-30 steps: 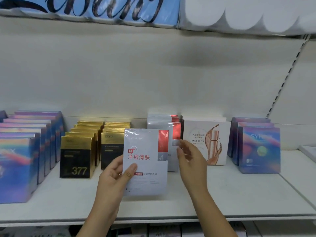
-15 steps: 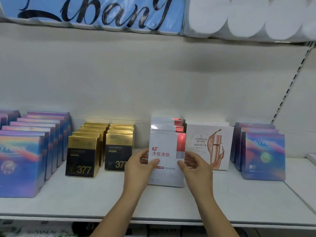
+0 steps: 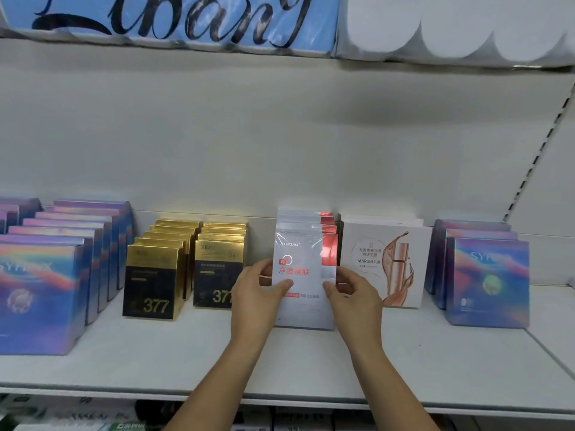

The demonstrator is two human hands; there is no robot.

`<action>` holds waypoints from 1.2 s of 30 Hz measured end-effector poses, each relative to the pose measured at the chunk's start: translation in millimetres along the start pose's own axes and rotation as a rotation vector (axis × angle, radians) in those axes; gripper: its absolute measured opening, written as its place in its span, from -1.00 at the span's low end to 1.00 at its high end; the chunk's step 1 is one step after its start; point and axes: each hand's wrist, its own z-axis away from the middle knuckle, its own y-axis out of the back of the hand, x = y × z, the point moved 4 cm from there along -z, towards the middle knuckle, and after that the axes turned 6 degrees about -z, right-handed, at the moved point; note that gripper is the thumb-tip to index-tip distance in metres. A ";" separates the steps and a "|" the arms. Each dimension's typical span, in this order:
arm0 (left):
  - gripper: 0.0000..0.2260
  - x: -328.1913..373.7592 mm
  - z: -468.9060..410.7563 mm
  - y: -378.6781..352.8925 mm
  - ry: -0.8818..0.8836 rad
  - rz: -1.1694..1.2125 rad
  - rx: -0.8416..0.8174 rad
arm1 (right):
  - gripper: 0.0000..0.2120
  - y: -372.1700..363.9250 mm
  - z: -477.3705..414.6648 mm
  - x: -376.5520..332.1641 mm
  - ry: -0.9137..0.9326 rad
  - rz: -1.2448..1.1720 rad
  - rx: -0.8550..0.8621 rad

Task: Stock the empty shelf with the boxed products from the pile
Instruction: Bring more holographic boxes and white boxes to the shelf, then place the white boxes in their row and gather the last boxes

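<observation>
Fingers (image 3: 280,286) of left hand (image 3: 255,295) and right hand (image 3: 357,293) pinch the white box (image 3: 306,312) by its sides.
Likely light, stiff, film-slick; it stands just left of the MARUBI box (image 3: 370,259).

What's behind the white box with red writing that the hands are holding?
Behind the white box more white-and-red boxes stand in a row. Only their tops and red corners show; their fronts are covered.

Your left hand (image 3: 258,295) and right hand (image 3: 354,295) grip the white box (image 3: 304,307) on the shelf (image 3: 441,362), gold boxes (image 3: 155,275) at nine o'clock.
</observation>
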 end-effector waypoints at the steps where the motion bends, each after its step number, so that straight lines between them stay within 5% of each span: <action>1: -0.52 -0.3 0.0 -0.3 -0.006 -0.001 -0.006 | -0.75 0.7 0.0 -0.8 0.002 0.010 -0.006; 8: -0.40 6.7 11.4 23.9 -0.077 0.048 -0.030 | -0.47 33.1 11.7 -18.1 -0.016 -0.132 -0.089; 23: -0.38 39.6 136.0 28.6 -0.215 0.176 -0.220 | -0.34 113.4 74.9 -22.7 0.076 -0.364 -0.367; 36: -0.47 70.6 224.2 -41.5 -0.284 0.411 -0.458 | -0.40 239.8 157.3 -4.8 0.028 -0.244 -0.116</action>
